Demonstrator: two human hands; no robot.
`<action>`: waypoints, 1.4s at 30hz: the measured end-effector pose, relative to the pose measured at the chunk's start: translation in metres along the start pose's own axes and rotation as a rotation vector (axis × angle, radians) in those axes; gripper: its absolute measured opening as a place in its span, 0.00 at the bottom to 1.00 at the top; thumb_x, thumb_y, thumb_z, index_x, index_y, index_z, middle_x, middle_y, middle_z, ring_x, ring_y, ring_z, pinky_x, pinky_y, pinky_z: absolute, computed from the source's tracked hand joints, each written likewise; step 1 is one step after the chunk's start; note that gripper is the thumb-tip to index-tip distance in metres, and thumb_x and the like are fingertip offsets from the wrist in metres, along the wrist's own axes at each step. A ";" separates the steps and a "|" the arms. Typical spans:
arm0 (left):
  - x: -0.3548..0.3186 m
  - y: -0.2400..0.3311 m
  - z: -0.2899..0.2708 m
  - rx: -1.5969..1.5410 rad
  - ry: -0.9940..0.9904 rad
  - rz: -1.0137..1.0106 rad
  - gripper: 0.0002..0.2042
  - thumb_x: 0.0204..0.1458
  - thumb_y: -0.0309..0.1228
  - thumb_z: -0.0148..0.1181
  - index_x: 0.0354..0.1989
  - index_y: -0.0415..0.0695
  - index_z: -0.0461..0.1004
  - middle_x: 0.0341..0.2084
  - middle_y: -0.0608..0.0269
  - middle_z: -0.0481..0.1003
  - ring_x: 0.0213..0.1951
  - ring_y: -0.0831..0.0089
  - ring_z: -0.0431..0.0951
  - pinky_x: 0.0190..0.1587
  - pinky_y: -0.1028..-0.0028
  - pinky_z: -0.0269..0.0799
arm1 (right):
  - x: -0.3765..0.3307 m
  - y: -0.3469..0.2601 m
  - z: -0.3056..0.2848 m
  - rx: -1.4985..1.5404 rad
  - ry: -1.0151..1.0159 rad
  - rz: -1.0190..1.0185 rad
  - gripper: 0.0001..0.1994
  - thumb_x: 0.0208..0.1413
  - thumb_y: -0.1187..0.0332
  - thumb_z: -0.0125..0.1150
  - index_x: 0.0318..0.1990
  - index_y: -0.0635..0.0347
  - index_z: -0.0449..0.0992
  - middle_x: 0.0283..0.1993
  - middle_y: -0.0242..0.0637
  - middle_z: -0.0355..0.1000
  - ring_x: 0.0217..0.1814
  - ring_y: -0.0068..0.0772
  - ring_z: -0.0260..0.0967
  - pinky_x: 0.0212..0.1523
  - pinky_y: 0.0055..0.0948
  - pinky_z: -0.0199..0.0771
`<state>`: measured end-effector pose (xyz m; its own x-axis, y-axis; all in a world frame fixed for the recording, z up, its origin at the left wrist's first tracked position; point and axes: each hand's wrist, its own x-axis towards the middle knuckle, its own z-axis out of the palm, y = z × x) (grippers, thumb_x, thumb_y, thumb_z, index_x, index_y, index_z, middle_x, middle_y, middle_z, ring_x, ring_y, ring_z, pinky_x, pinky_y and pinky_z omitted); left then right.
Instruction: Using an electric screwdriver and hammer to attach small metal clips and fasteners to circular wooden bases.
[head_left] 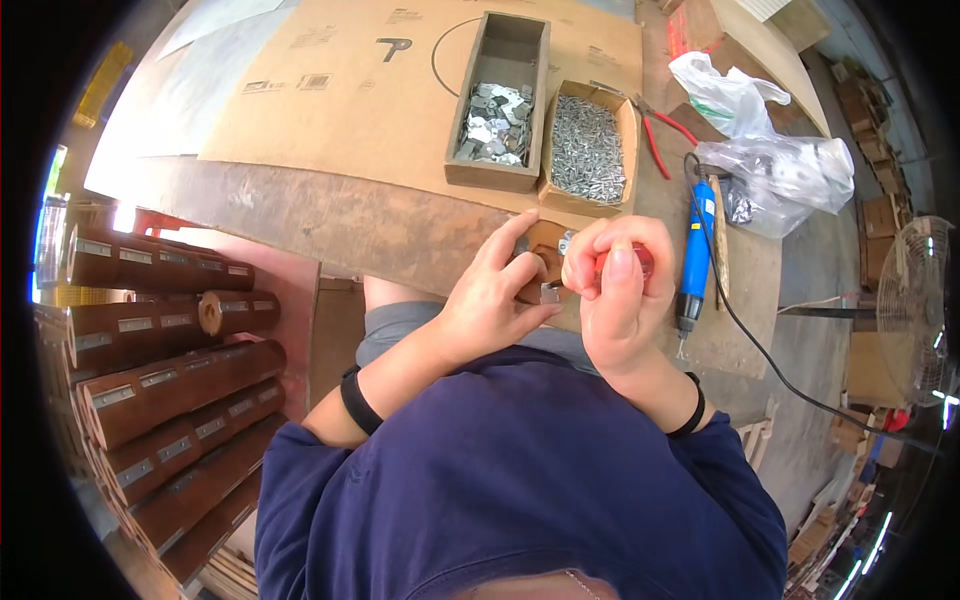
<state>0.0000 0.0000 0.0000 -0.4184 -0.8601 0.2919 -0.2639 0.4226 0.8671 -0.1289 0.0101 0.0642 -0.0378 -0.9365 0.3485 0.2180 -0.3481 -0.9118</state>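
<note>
Near the table's front edge, my left hand [492, 300] grips a brown piece [543, 240] that looks like a short round tube, fingers curled over it. A small silvery metal plate [549, 293] sits by my left thumb and fingertips. My right hand [622, 270] is closed round a red-handled tool [641, 262], mostly hidden in the fist. Another bit of shiny metal [566, 242] shows beside my right fingers. Just beyond stand a long wooden box [462, 172] of small metal plates [495, 125] and an open carton [583, 206] full of screws [587, 150].
Red-handled pliers [657, 140] and a blue corded electric screwdriver [696, 245] lie to the right, near plastic bags [780, 175]. Flat cardboard [330, 90] covers the table. Brown tubes with metal plates [180, 380] are stacked at left; a fan [912, 310] stands at right.
</note>
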 end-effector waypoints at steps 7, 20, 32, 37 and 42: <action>-0.003 -0.008 -0.001 0.094 -0.012 0.196 0.16 0.33 0.27 0.63 0.31 0.38 0.65 0.48 0.40 0.60 0.50 0.45 0.61 0.54 0.58 0.57 | 0.025 -0.001 -0.010 0.234 -0.409 0.154 0.04 0.50 0.73 0.46 0.28 0.64 0.64 0.21 0.29 0.61 0.21 0.15 0.53 0.23 0.17 0.55; -0.002 -0.007 -0.006 0.158 0.005 0.037 0.39 0.31 0.33 0.68 0.54 0.40 0.51 0.54 0.42 0.48 0.53 0.45 0.58 0.51 0.62 0.61 | 0.032 0.008 -0.057 0.571 -0.179 0.026 0.10 0.49 0.62 0.43 0.26 0.60 0.62 0.15 0.33 0.56 0.16 0.25 0.49 0.19 0.27 0.51; -0.010 -0.009 -0.002 0.471 0.001 -0.259 0.32 0.26 0.44 0.70 0.38 0.39 0.62 0.30 0.53 0.70 0.33 0.59 0.73 0.34 0.69 0.70 | 0.010 0.080 -0.138 -0.765 0.063 -0.109 0.05 0.30 0.78 0.49 0.18 0.59 0.61 0.19 0.33 0.56 0.22 0.27 0.53 0.24 0.22 0.51; -0.005 -0.010 -0.011 0.409 -0.019 -0.224 0.30 0.25 0.44 0.71 0.32 0.38 0.62 0.21 0.53 0.71 0.24 0.56 0.74 0.26 0.67 0.70 | -0.001 0.108 -0.143 -0.956 0.025 -0.132 0.05 0.32 0.74 0.54 0.19 0.58 0.64 0.21 0.35 0.60 0.28 0.37 0.58 0.36 0.31 0.56; 0.006 -0.011 -0.033 0.092 -0.118 -0.368 0.30 0.28 0.40 0.71 0.36 0.36 0.63 0.26 0.54 0.73 0.28 0.66 0.76 0.29 0.72 0.72 | 0.002 0.114 -0.142 -0.939 0.149 -0.136 0.05 0.40 0.73 0.54 0.20 0.60 0.65 0.22 0.35 0.62 0.30 0.36 0.59 0.38 0.32 0.56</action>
<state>0.0286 -0.0192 0.0056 -0.3769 -0.9224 -0.0847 -0.4896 0.1207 0.8635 -0.2425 -0.0377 -0.0695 -0.1425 -0.8586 0.4924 -0.6655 -0.2851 -0.6898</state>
